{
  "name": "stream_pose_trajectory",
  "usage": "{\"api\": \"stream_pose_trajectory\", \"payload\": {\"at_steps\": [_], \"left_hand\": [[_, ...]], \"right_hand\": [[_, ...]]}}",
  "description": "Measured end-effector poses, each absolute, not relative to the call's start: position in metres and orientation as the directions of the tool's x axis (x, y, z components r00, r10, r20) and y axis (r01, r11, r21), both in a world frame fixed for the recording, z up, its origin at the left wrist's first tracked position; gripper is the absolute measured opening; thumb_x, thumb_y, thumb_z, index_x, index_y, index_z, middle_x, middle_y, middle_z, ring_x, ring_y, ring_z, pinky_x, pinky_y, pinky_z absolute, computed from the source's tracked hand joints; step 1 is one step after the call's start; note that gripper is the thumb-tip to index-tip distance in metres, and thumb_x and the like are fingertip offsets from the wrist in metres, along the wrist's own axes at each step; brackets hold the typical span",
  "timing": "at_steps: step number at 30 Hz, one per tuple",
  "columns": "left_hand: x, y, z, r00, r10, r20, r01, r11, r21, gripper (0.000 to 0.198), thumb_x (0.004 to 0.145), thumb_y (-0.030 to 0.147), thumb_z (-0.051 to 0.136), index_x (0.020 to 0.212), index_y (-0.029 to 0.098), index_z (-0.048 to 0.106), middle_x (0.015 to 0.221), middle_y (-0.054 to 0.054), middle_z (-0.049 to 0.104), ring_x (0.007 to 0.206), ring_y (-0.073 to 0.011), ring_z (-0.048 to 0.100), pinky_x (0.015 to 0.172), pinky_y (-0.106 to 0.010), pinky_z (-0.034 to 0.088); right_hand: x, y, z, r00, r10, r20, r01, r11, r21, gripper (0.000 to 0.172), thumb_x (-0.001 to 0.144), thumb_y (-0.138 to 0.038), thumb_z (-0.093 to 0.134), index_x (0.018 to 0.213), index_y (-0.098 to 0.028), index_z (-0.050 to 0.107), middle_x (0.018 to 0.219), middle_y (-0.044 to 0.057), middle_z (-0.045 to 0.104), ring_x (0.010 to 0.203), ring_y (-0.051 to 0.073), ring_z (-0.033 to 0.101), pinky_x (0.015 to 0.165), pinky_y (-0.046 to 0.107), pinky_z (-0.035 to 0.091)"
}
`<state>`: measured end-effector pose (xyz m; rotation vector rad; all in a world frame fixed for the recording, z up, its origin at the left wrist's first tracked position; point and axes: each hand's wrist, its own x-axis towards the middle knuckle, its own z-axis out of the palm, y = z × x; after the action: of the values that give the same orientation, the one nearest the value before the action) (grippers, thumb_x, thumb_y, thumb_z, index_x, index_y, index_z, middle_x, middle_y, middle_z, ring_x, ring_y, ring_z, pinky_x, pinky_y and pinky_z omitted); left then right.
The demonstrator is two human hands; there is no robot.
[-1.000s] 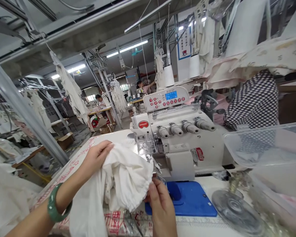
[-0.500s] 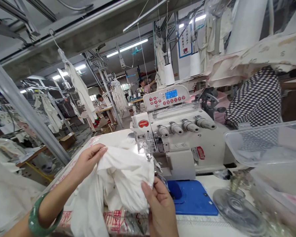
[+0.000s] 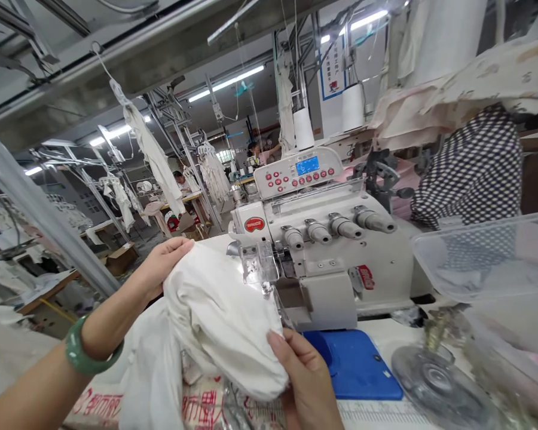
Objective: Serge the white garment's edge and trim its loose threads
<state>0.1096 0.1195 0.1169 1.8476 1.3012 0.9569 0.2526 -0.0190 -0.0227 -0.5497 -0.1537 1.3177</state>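
A bunched white garment (image 3: 215, 322) hangs between both hands in front of the white overlock sewing machine (image 3: 323, 251). My left hand (image 3: 161, 266), with a green bangle on its wrist, pinches the cloth's upper left edge. My right hand (image 3: 307, 376) grips the lower right edge, close to the machine's presser foot (image 3: 269, 286) and the blue plate (image 3: 356, 364). The cloth covers part of the fingers of both hands.
A clear plastic bin (image 3: 488, 257) and a glass dish (image 3: 434, 382) sit at the right on the table (image 3: 385, 325). Checked fabric (image 3: 470, 167) hangs behind the bin. White garments (image 3: 150, 152) hang on overhead rails. Other people work at distant tables (image 3: 179, 179).
Both hands have lifted and turned the garment, drawing it tighter and more rounded. The left hand rose and moved left; the right hand slid slightly right along the edge.
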Motion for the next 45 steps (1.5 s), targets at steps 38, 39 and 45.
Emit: {"api": "stream_pose_trajectory", "payload": {"at_steps": [38,39,45], "left_hand": [[0.027,0.038,-0.010,0.345,0.798,0.495,0.889,-0.446,0.099,0.041,0.070,0.026,0.047,0.111,0.026,0.052,0.110,-0.007,0.061,0.099,-0.0271,0.057,0.081,-0.035,0.046],[0.018,0.046,0.012,0.360,0.823,0.438,0.899,-0.432,0.071,0.040,0.069,0.025,0.047,0.108,0.027,0.054,0.106,-0.004,0.064,0.096,-0.0263,0.058,0.080,-0.033,0.046],[0.041,0.087,0.116,0.400,0.614,0.680,0.910,-0.354,-0.215,0.033,0.080,0.032,0.039,0.106,0.020,0.056,0.106,-0.010,0.059,0.099,-0.0323,0.051,0.085,-0.044,0.036]], "right_hand": [[0.249,-0.016,-0.028,0.322,0.943,-0.083,-0.809,0.228,-0.541,0.032,0.057,-0.041,0.080,0.060,-0.015,0.060,0.055,-0.002,0.059,0.052,0.009,0.049,0.050,0.016,0.039],[0.247,-0.017,-0.026,0.293,0.951,-0.095,-0.829,0.204,-0.521,0.032,0.058,-0.040,0.079,0.061,-0.016,0.060,0.055,-0.002,0.060,0.051,0.010,0.050,0.049,0.017,0.040],[0.236,-0.019,-0.019,0.267,0.946,-0.185,-0.872,0.155,-0.465,0.035,0.054,-0.039,0.082,0.073,-0.015,0.065,0.062,0.003,0.067,0.054,0.018,0.060,0.049,0.025,0.047]]}}
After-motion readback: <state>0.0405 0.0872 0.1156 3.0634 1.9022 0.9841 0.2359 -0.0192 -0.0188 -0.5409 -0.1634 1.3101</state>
